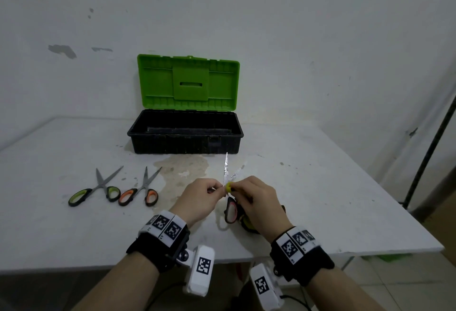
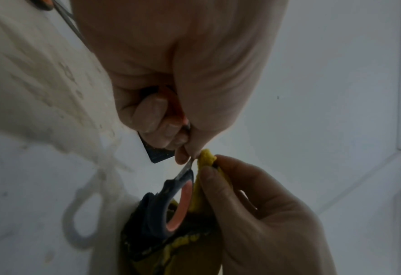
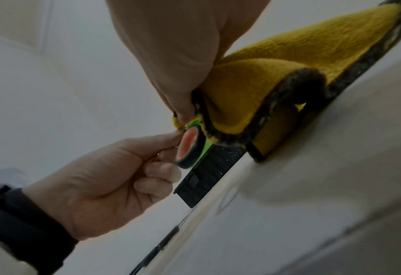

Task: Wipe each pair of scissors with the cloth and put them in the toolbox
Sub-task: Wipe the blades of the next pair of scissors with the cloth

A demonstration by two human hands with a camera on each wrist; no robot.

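A pair of scissors with black and pink handles stands with its spread blades pointing away over the table. My left hand pinches it by thumb and forefinger near the pivot. My right hand pinches a yellow cloth with a dark edge against the blade beside the pivot. In the right wrist view the cloth hangs from the fingers down onto the table. The open toolbox, with a black base and raised green lid, stands behind the hands.
Green-handled scissors and orange-handled scissors lie slightly open on the white table, left of my hands. A yellowish stain lies before the toolbox. The table's front edge is near my wrists. A black pole stands right.
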